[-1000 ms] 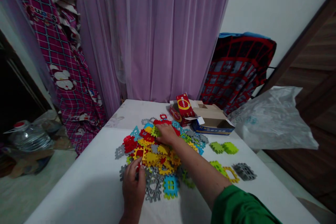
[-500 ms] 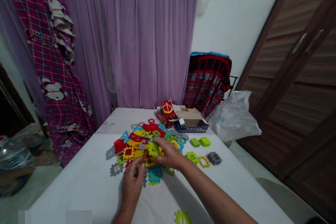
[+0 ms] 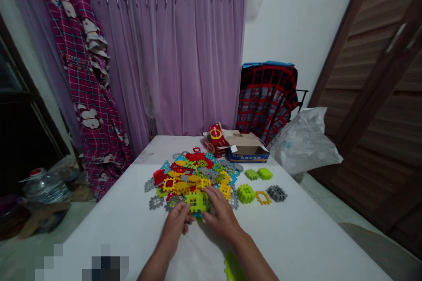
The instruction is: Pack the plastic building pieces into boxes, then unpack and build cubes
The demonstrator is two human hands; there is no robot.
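Note:
A lime-green toothed plastic building block (image 3: 197,202) with a window-like grid is held up in front of the pile. My right hand (image 3: 221,213) grips its right side, fingers on top and thumb below. My left hand (image 3: 178,221) has its fingers curled, with the tips at the block's left edge. Just under the block, a blue piece (image 3: 198,215) is partly hidden. Behind my hands lies a heap of interlocking blocks in red, yellow, grey, blue and green, with a yellow frame piece (image 3: 169,184) on its left side.
Right of the heap sit green block stacks (image 3: 245,193), a yellow frame (image 3: 263,197) and a grey stack (image 3: 277,193). Open cardboard boxes (image 3: 249,156) stand at the table's back, beside a plastic bag (image 3: 303,140). Another green piece (image 3: 233,267) lies near the front, partly behind my right forearm.
My right hand has brought the green block down and nearer, away from the heap. My left hand has come up to the block's left edge. The view has shifted a little.

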